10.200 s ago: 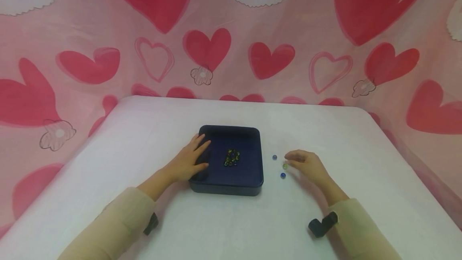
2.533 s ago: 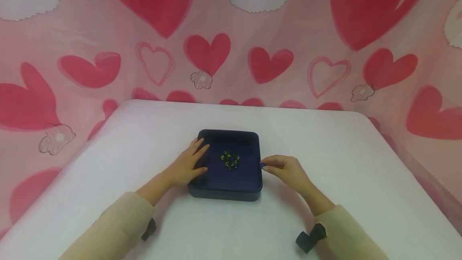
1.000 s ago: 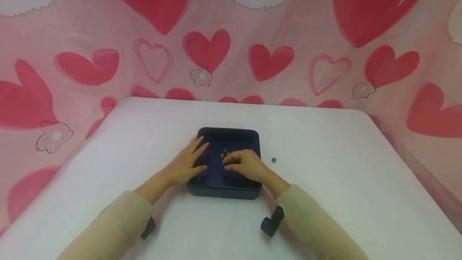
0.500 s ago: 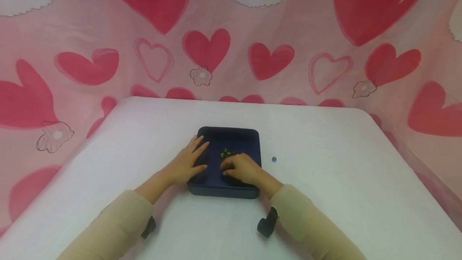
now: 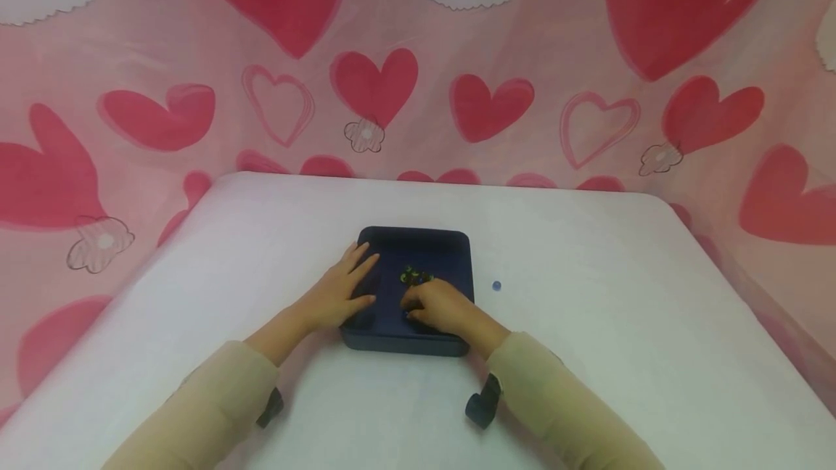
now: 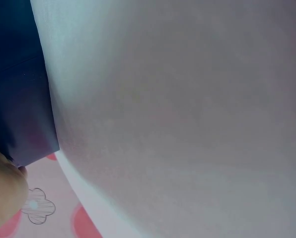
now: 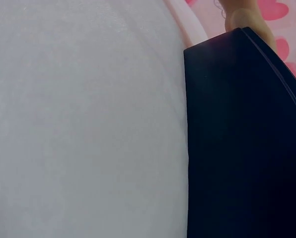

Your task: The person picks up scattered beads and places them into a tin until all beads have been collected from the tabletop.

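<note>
A dark blue tray stands on the table, with a cluster of marbles on its floor, partly behind my right hand. My left hand rests on the tray's left side, fingers spread over the rim. My right hand is inside the tray, low and in front of the cluster. Its fingers are curled, and the thumb and fingertips pinch a blue marble that is mostly hidden. On the table right of the tray lies a single pale blue marble. The wrist views show mainly the tray's outer wall.
The white table runs to a far edge in front of a pink cloth with red hearts. Small black cameras hang at both wrists, below the sleeves.
Over ten seconds, the green and dark blue marbles have gone from the table. My right hand has carried a blue marble into the tray and moved slightly toward me. My left hand stays put.
</note>
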Available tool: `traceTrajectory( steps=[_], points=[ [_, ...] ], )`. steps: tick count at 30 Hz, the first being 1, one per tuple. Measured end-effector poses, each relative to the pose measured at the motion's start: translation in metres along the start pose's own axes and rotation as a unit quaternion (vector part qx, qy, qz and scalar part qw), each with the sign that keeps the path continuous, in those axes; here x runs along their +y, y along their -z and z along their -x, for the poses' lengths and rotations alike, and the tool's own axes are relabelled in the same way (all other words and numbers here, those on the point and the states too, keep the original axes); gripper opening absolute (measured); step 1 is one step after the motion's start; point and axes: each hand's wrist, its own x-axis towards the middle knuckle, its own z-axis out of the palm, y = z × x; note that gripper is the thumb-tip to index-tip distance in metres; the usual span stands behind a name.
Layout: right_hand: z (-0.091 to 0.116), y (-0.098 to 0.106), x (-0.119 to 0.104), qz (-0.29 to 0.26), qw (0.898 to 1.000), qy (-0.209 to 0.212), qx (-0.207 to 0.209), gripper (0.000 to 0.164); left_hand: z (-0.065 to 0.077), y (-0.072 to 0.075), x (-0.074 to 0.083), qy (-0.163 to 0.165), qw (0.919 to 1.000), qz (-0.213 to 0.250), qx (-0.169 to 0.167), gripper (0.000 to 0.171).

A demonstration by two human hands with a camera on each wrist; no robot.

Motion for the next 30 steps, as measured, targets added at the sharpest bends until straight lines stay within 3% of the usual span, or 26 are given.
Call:
traceTrajectory(
  steps=[12,17,23,30],
  points=[
    [0.001,0.001,-0.002,0.025,0.999,-0.016,-0.012,0.016,0.000,0.001,0.002,-0.001,1.0000,0.003,-0.001,0.065],
    [0.002,0.001,-0.002,0.017,1.000,-0.016,0.010,0.016,0.000,0.000,0.001,0.003,1.0000,0.002,-0.008,0.065],
    [0.005,0.004,0.001,-0.048,0.996,-0.009,0.073,0.017,0.001,0.001,0.002,0.009,0.9999,0.006,-0.010,0.066],
    [0.017,0.020,0.007,-0.146,0.981,-0.038,0.125,0.017,0.000,0.001,0.002,0.011,0.9998,0.007,-0.012,0.065]
  ],
)
